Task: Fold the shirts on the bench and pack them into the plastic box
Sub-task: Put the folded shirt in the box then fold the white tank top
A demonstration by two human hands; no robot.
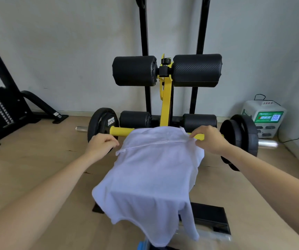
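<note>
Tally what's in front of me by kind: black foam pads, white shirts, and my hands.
Black foam pads: 4
White shirt: 1
Hands, left hand and right hand: 2
Total: 7

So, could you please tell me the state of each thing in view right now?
shirt: draped over the bench, sides hanging down.
left hand: fingers curled at the shirt's far left corner, grip unclear.
right hand: pinches the shirt's far right edge.
</note>
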